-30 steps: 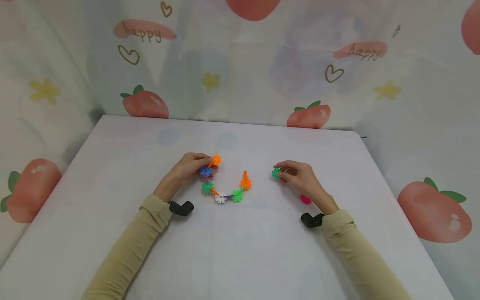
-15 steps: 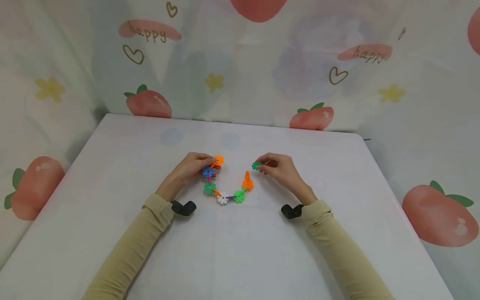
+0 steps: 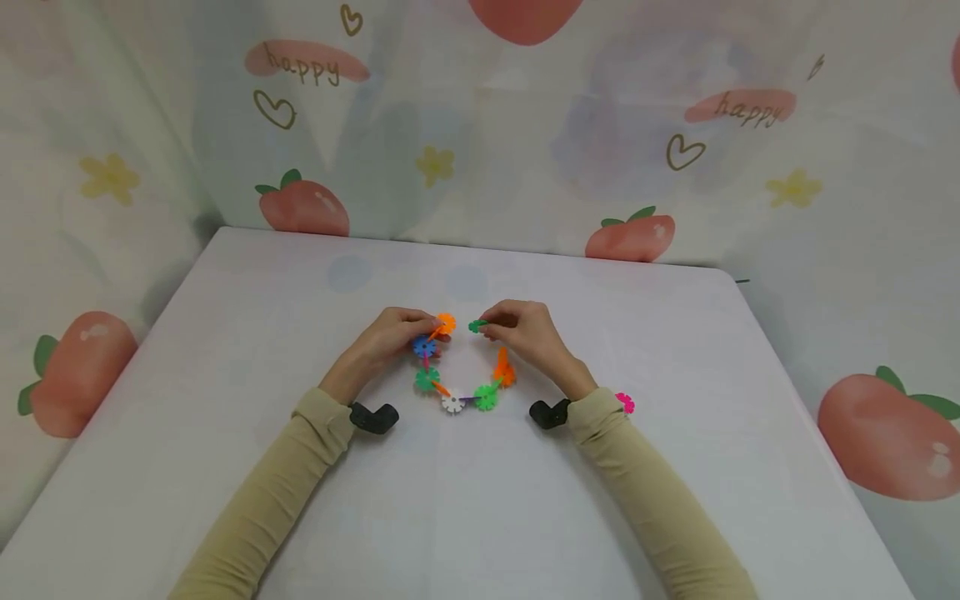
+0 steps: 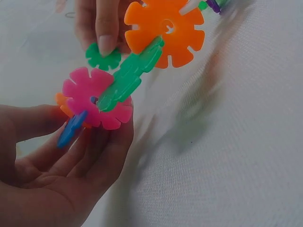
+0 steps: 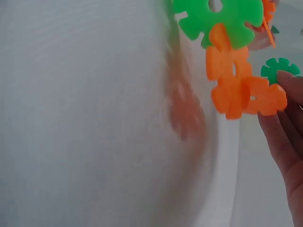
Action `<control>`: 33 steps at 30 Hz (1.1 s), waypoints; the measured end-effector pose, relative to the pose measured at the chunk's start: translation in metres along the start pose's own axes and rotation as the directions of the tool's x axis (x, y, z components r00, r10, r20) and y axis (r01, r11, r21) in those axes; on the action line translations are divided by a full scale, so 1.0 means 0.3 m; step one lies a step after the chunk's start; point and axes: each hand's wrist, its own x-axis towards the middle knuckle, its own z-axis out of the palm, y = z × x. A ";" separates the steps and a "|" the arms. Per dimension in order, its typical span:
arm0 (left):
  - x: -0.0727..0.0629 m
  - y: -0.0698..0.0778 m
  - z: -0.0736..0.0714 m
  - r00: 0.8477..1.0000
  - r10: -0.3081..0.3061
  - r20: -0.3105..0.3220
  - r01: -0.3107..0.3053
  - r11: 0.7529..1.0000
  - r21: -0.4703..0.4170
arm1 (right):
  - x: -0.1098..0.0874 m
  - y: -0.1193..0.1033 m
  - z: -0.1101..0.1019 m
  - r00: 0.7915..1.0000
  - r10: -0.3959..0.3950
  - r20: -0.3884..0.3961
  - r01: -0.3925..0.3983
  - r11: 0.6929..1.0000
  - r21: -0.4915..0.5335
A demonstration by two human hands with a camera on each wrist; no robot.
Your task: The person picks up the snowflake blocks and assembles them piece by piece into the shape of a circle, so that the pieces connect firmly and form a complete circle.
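Note:
My left hand (image 3: 390,340) grips one end of a curved chain of notched plastic snowflake discs, near an orange disc (image 3: 447,322) and a blue disc (image 3: 424,346). The chain bends through a white disc (image 3: 452,402) and a bright green disc (image 3: 486,397) to orange discs (image 3: 505,372) at its other end. Between thumb and fingers, my right hand (image 3: 525,329) pinches a loose green disc (image 3: 476,326), a short gap from the left hand's orange disc. In the left wrist view, a pink disc (image 4: 78,92) stands at the left fingers, joined to a slanted green one (image 4: 130,75).
A loose pink disc (image 3: 625,402) lies on the white-covered table (image 3: 465,517), just beyond the right sleeve (image 3: 637,467). Black wrist cameras sit at the left (image 3: 373,418) and right cuffs. A printed fabric backdrop (image 3: 510,150) rises behind the table.
My right hand has moved left with the green disc, up close to my left hand. The loose pink disc shows again beside the right sleeve. My left hand keeps its grip on the chain.

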 end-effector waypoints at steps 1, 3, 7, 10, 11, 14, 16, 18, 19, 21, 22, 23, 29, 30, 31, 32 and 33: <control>-0.002 0.000 0.000 1.000 0.005 0.004 -0.005 1.000 0.001 | 0.006 -0.004 0.009 1.000 -0.013 -0.001 0.013 1.000 -0.001; -0.002 -0.002 0.000 1.000 0.017 0.016 -0.017 1.000 -0.008 | 0.016 -0.011 0.025 0.999 -0.036 -0.003 0.036 0.999 -0.003; -0.001 -0.008 0.005 0.999 0.036 0.041 -0.035 0.999 -0.023 | 0.027 -0.019 0.046 0.997 -0.072 -0.017 0.072 0.997 -0.008; 0.000 -0.012 0.008 0.999 0.036 0.036 -0.035 0.999 -0.034 | 0.031 -0.024 0.055 0.996 -0.080 -0.028 0.080 0.997 -0.022; -0.002 -0.012 0.009 0.999 0.037 0.031 -0.036 0.999 -0.032 | 0.031 -0.026 0.056 0.996 -0.081 -0.031 0.080 0.996 -0.027; -0.009 -0.007 0.015 0.999 0.033 0.001 -0.033 0.998 -0.047 | 0.035 -0.029 0.061 0.996 -0.081 -0.043 0.080 0.996 -0.030; -0.013 -0.001 0.019 0.999 0.036 -0.011 -0.036 0.998 -0.059 | 0.038 -0.030 0.062 0.996 -0.079 -0.040 0.078 0.997 -0.018; -0.015 0.004 0.022 0.999 0.041 -0.016 -0.042 0.996 -0.080 | 0.040 -0.029 0.061 0.997 -0.072 -0.030 0.072 0.997 -0.009; -0.015 0.006 0.025 0.999 0.047 -0.017 -0.048 0.995 -0.084 | 0.039 -0.028 0.057 0.997 -0.069 -0.017 0.069 0.998 -0.004; -0.015 0.008 0.030 0.998 0.053 -0.019 -0.054 0.996 -0.076 | 0.033 -0.027 0.044 0.998 -0.062 0.006 0.062 0.998 -0.010; -0.015 0.009 0.031 0.998 0.057 -0.019 -0.058 0.995 -0.077 | 0.030 -0.025 0.036 0.998 -0.061 0.012 0.061 0.998 -0.024; -0.014 0.010 0.031 0.998 0.055 -0.024 -0.056 0.995 -0.079 | 0.025 -0.023 0.026 0.998 -0.060 0.017 0.061 0.997 -0.043; -0.014 0.014 0.011 1.000 0.008 -0.002 -0.008 0.998 -0.063 | -0.027 -0.001 -0.054 0.998 -0.060 0.005 0.060 0.982 -0.177; -0.014 0.014 0.005 1.000 -0.001 0.006 0.001 0.999 -0.049 | -0.039 0.002 -0.068 0.998 -0.058 0.004 0.058 0.981 -0.185; -0.014 0.016 -0.001 1.000 -0.010 0.011 0.010 1.000 -0.030 | -0.052 0.006 -0.083 0.999 -0.054 0.003 0.054 0.980 -0.192; -0.013 0.017 -0.005 1.000 -0.017 0.015 0.018 1.000 -0.017 | -0.066 0.008 -0.097 0.999 -0.050 0.002 0.050 0.979 -0.196; -0.013 0.018 -0.008 1.000 -0.026 0.013 0.026 1.000 -0.002 | -0.079 0.012 -0.111 0.999 -0.047 0.002 0.046 0.978 -0.202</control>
